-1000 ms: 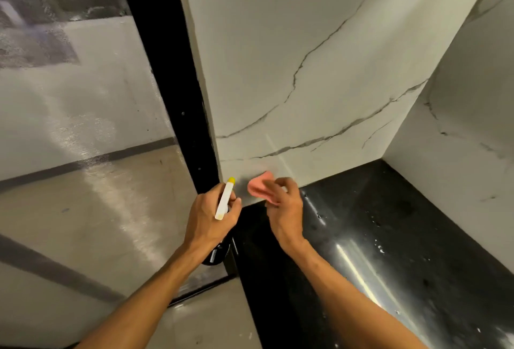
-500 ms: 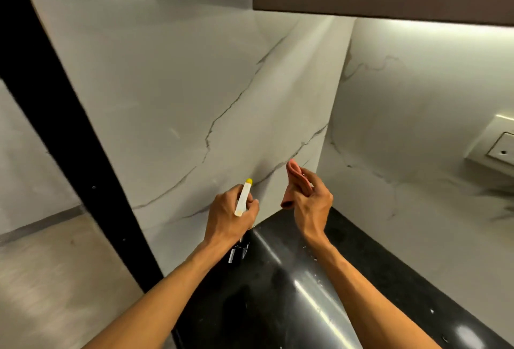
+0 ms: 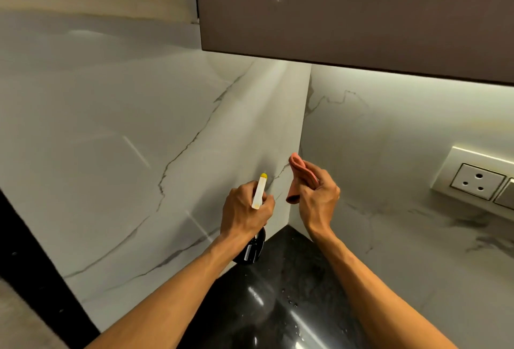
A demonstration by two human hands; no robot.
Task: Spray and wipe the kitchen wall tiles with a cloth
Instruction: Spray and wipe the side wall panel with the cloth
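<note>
My left hand (image 3: 244,209) grips a dark spray bottle (image 3: 253,248) by its neck; the white sprayer head with a yellow nozzle tip (image 3: 260,190) points up toward the white marble wall tiles (image 3: 139,131). My right hand (image 3: 317,201) holds a folded pink cloth (image 3: 297,176) upright, close in front of the inner corner where the left wall meets the right wall tiles (image 3: 389,131). The cloth is held just off the tile; contact cannot be told. Both hands hover above the black countertop (image 3: 278,307).
A brown upper cabinet (image 3: 347,20) hangs overhead, lit from underneath. A white socket plate (image 3: 478,179) sits on the right wall. Water drops lie on the glossy counter. A black vertical frame (image 3: 33,251) bounds the left wall's lower edge.
The view has tilted up and right, from the counter edge toward the wall corner. My right hand lifted the cloth off the lower tile and both hands rose toward the corner.
</note>
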